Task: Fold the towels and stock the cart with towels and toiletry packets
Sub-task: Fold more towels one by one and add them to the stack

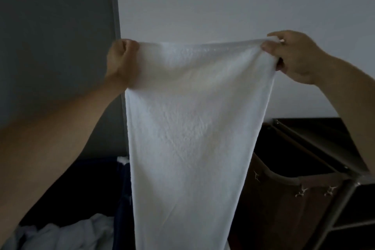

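Towel (190, 128) hangs stretched between left hand (121, 61), fisted on one top corner, and right hand (292, 57), pinching the other; a slack pinch could drop it beside the cart (316, 168).

You are facing the towel (192, 128), which is hanging straight down the middle and hiding whatever is lying behind it. Your left hand (121, 61) and right hand (292, 59) are gripping its top corners, so neither is passing freely anywhere. Open air is showing above the top edge and out to both sides, in front of the wall (223, 2). At your lower right the cart (334, 199) is standing near the towel, its brown bag (274, 199) just beside the cloth and narrowing the way down. At your lower left, linen (71, 233) is lying heaped.
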`<state>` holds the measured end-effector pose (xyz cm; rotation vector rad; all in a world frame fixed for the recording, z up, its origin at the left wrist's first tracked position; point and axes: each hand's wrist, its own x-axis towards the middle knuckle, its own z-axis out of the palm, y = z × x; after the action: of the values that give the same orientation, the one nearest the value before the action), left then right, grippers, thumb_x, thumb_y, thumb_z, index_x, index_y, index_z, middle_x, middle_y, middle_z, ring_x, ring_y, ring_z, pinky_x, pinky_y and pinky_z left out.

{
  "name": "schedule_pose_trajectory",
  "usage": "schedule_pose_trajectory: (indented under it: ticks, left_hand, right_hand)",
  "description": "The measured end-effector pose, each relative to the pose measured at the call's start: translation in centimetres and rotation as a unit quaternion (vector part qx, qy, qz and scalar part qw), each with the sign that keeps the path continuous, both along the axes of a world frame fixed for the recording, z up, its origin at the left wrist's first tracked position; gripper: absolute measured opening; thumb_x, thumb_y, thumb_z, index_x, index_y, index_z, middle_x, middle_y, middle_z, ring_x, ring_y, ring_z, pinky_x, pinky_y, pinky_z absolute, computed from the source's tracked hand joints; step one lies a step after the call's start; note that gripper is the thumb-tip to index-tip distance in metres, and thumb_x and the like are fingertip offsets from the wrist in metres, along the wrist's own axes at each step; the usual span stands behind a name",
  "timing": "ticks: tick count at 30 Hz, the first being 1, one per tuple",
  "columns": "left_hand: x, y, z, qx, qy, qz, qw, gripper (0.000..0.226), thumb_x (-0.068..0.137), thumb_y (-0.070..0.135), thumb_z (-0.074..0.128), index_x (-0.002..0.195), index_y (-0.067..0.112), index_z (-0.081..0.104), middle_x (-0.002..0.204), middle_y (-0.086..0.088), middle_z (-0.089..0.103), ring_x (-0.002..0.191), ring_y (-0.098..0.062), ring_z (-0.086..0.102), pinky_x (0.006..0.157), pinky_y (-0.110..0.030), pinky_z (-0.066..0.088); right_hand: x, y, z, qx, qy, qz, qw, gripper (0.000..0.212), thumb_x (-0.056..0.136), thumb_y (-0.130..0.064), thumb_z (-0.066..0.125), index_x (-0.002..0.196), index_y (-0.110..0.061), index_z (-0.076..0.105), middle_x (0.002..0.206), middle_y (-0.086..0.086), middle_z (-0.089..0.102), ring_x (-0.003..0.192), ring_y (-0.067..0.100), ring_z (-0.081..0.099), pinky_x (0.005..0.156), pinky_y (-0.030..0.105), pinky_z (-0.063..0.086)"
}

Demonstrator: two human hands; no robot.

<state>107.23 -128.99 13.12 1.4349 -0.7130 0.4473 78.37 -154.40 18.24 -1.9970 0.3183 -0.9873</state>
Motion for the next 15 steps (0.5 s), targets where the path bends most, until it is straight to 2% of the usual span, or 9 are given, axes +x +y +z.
schedule_pose_trajectory:
  ticks: [1,3,5,7,9,11,13,15]
  left_hand:
    - [-0.4,0.1,0.0,0.003,0.016,-0.038,0.999,0.014,0.072,0.034,0.048,0.062,0.024,0.044,0.057,0.011,0.039,0.048,-0.001,0.036,0.046,-0.023,0.029]
    - [-0.7,0.3,-0.1,0.023,0.075,-0.107,0.991,0.013,0.064,0.033,0.055,0.061,0.022,0.048,0.051,0.013,0.044,0.042,-0.001,0.041,0.041,-0.016,0.030]
    - [-0.4,0.6,-0.3,0.054,0.137,-0.172,0.974,0.010,0.058,0.025,0.057,0.061,0.020,0.049,0.053,0.008,0.046,0.047,-0.010,0.047,0.049,-0.022,0.035]
    - [-0.2,1.0,-0.5,0.084,0.176,-0.230,0.954,0.018,0.049,0.018,0.055,0.063,0.018,0.043,0.057,0.002,0.043,0.050,-0.017,0.045,0.054,-0.026,0.035]
    - [-0.1,1.1,-0.9,0.118,0.171,-0.262,0.942,0.024,0.045,0.011,0.051,0.060,0.018,0.034,0.054,0.002,0.037,0.047,-0.015,0.039,0.050,-0.023,0.031]
    - [0.3,1.2,-1.1,0.158,0.150,-0.264,0.939,0.018,0.050,0.006,0.052,0.055,0.019,0.040,0.052,0.003,0.042,0.046,-0.012,0.043,0.045,-0.022,0.035]
    - [1.2,1.4,-1.0,0.194,0.121,-0.245,0.942,0.013,0.064,0.004,0.063,0.067,0.013,0.054,0.058,0.001,0.056,0.054,-0.013,0.055,0.047,-0.025,0.046]
    - [2.5,1.6,-0.4,0.155,0.074,-0.209,0.963,0.010,0.080,0.007,0.072,0.088,0.009,0.067,0.071,0.002,0.068,0.063,-0.013,0.065,0.056,-0.026,0.053]
  right_hand:
    - [0.0,-0.2,-0.4,0.039,-0.010,0.022,0.999,0.018,0.099,-0.019,0.060,0.111,-0.006,0.060,0.094,-0.004,0.070,0.084,0.010,0.069,0.068,0.024,0.058]
    - [-0.3,-0.8,-1.2,0.096,-0.013,0.056,0.994,0.020,0.095,-0.024,0.064,0.102,-0.005,0.066,0.092,-0.006,0.076,0.091,0.011,0.073,0.072,0.020,0.058]
    - [-0.8,-1.5,-1.7,0.112,0.011,0.100,0.989,0.027,0.083,-0.029,0.074,0.102,-0.009,0.071,0.102,-0.003,0.077,0.100,0.014,0.072,0.075,0.020,0.057]
    - [-1.3,-2.0,-1.9,0.093,0.080,0.156,0.980,0.041,0.065,-0.032,0.090,0.100,-0.012,0.078,0.112,0.002,0.075,0.105,0.017,0.071,0.079,0.022,0.058]
    - [-1.7,-2.5,-2.2,0.071,0.170,0.176,0.967,0.059,0.046,-0.033,0.100,0.100,-0.017,0.080,0.116,0.006,0.073,0.107,0.019,0.071,0.080,0.024,0.058]
    - [-1.8,-2.7,-2.5,0.047,0.223,0.160,0.960,0.068,0.037,-0.033,0.103,0.098,-0.016,0.080,0.114,0.008,0.074,0.106,0.021,0.071,0.079,0.024,0.058]
    - [-1.5,-2.4,-2.6,0.016,0.210,0.112,0.971,0.064,0.036,-0.031,0.102,0.094,-0.014,0.080,0.107,0.006,0.076,0.101,0.021,0.072,0.074,0.024,0.059]
    - [-0.9,-2.2,-2.3,0.001,0.099,0.034,0.995,0.056,0.040,-0.027,0.095,0.091,-0.013,0.077,0.099,0.001,0.077,0.093,0.019,0.074,0.070,0.027,0.060]
